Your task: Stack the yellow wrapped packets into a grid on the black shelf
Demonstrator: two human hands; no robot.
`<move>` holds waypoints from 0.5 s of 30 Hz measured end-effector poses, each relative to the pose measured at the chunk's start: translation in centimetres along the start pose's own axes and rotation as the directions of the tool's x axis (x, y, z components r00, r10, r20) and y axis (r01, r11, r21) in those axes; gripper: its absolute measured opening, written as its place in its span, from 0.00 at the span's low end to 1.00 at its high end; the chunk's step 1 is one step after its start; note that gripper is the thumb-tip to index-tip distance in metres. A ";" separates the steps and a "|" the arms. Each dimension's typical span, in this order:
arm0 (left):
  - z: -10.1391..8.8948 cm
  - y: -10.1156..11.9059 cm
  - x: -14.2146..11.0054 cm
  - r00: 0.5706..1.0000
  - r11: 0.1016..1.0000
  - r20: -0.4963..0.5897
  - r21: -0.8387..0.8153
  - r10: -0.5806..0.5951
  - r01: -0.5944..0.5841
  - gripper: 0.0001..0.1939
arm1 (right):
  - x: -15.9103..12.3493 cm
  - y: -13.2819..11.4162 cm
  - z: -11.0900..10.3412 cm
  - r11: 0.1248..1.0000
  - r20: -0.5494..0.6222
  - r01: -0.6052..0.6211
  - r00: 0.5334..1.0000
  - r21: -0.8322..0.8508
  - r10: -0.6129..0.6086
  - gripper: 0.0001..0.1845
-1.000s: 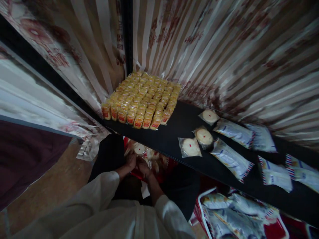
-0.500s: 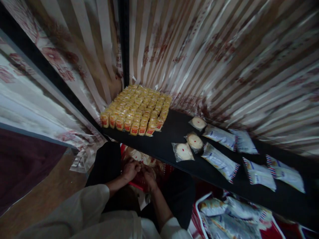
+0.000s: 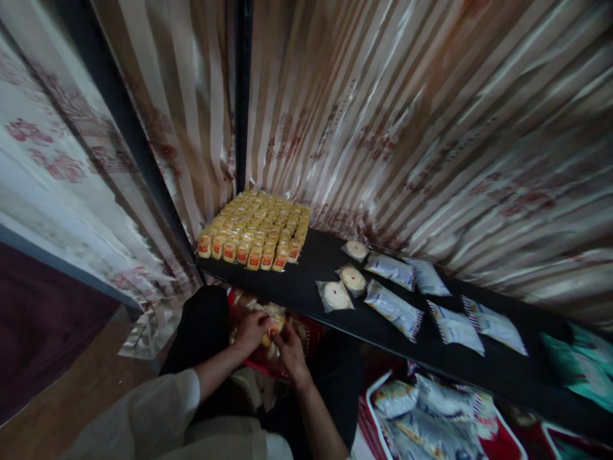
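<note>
My left hand (image 3: 252,332) and my right hand (image 3: 290,352) meet over a red basket (image 3: 262,368) between my knees. Their fingers are closed on a small yellow wrapped snack cake (image 3: 266,340), mostly hidden by the fingers. Loose wrapped items lie in the basket below, too dim to name one by one. Just beyond my hands is the front edge of a black shelf (image 3: 287,291). Tight rows of yellow wrapped snack cakes (image 3: 253,231) with red labels stand at its left end.
Round pale pastries (image 3: 336,295) in clear wrappers and white-and-blue packets (image 3: 393,309) lie along the shelf. Green packets (image 3: 582,364) sit at its right end. A white-rimmed basket of packets (image 3: 426,415) stands below. Striped plastic sheeting (image 3: 383,128) hangs behind.
The view has shifted right, bringing the green packets into sight. My hands have risen slightly, and yellow now shows between the fingers. The rows on the shelf look the same.
</note>
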State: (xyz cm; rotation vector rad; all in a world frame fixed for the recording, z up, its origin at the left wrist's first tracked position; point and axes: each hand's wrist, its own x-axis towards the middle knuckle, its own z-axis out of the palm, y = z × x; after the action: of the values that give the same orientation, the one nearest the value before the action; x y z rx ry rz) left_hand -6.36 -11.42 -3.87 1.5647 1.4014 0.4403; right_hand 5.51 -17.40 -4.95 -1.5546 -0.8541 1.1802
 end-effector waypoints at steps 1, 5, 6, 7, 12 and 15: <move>-0.3 0.3 -0.2 1.000 1.000 -0.014 0.007 0.021 -0.021 0.12 | -0.1 -0.5 -0.2 1.000 -0.010 0.004 1.000 0.024 -0.004 0.28; -1.2 1.4 -1.3 0.995 0.996 -0.086 0.079 0.057 -0.051 0.15 | -0.4 -2.9 -0.8 0.985 -0.015 -0.011 1.000 0.174 0.014 0.29; -1.3 1.5 -1.6 0.994 0.996 -0.089 0.074 0.055 -0.049 0.16 | -0.6 -3.6 -0.8 0.978 -0.016 -0.020 1.000 0.208 0.024 0.28; -1.2 1.6 -1.8 0.996 0.998 -0.074 0.043 0.051 -0.048 0.16 | -0.8 -4.2 -0.9 0.970 -0.018 -0.031 0.999 0.240 0.036 0.27; -0.2 1.8 -2.7 0.994 0.950 0.108 -0.311 0.034 0.001 0.17 | -2.1 -5.8 -0.4 0.909 -0.031 -0.054 0.997 0.412 0.073 0.25; 0.1 2.1 -3.2 0.996 0.916 0.092 -0.399 0.004 0.033 0.15 | -2.9 -6.1 0.0 0.876 -0.029 -0.047 0.997 0.479 0.070 0.25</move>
State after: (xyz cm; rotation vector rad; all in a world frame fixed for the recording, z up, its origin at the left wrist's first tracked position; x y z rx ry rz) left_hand -6.00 -14.15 -1.22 1.2222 1.1633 0.5984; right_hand 4.81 -18.36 1.72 -1.1963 -0.4362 1.2786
